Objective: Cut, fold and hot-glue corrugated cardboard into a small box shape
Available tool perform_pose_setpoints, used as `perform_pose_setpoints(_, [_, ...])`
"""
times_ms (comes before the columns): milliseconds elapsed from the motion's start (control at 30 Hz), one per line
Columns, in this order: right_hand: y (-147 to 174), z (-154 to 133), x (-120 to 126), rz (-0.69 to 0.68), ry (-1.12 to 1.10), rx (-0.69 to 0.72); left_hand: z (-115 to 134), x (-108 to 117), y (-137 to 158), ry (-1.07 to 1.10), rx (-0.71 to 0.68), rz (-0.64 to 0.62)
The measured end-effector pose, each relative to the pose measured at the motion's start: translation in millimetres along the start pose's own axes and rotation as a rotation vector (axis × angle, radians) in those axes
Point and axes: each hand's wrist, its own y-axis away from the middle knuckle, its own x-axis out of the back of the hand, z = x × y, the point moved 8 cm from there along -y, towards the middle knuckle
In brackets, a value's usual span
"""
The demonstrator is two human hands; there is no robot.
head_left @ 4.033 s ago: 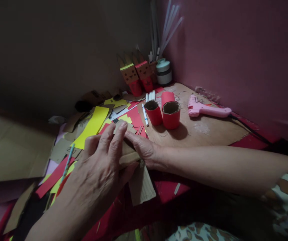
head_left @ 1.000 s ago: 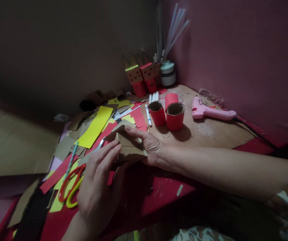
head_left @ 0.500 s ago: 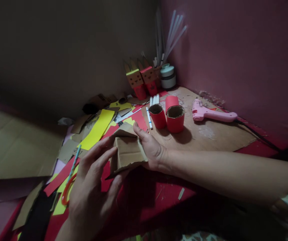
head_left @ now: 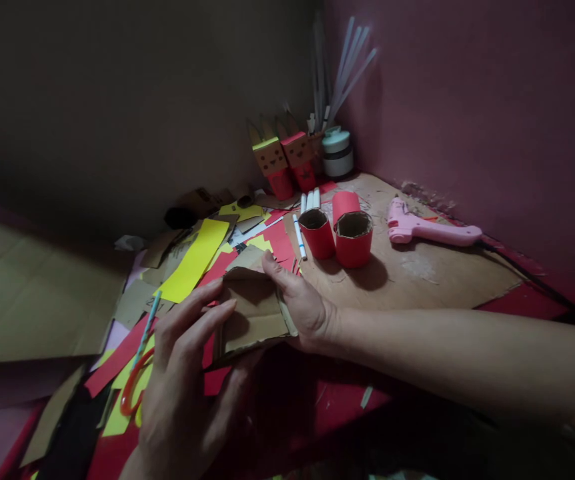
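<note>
Head: folded cardboard (head_left: 256, 310) barer than earlier, left fingers (head_left: 205, 321) wide, right fingers (head_left: 278, 272) round it

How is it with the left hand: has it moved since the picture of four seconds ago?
Yes. Judged against the pink glue gun, the left hand has drawn back toward the person and a little leftward.

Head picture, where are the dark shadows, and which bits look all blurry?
Head view: shadow darkens the left inside of the brown folded cardboard piece; head view: red paper-covered cardboard tubes cast shadows on the flat brown board; head view: the long whitish sticks look soft.
</note>
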Motion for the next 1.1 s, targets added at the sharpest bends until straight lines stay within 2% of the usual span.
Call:
perform_pose_setpoints(200, [4,-2,-5,-0.017,0.066,0.013,-3,-1,4,-0.044,0.011,0.053])
perform_pose_setpoints(400, [4,-1,-2,0.040,0.047,0.029,-5,-4,3,-0.006,-0.014,-0.040])
perform_pose_setpoints(600, [2,0,-1,0.012,0.055,0.044,-10,-7,2,0.056,0.035,-0.105])
perform_pose_setpoints(867, [7,-4,-1,0.044,0.110,0.081,1,-2,-4,-0.168,-0.114,-0.110])
perform_pose_setpoints(1000, [7,-4,-2,0.024,0.124,0.090,0,-4,1,-0.233,-0.111,-0.145])
perform_pose_setpoints(1100, [6,-4,-1,0.009,0.132,0.100,-1,-3,4,-0.261,-0.070,-0.120])
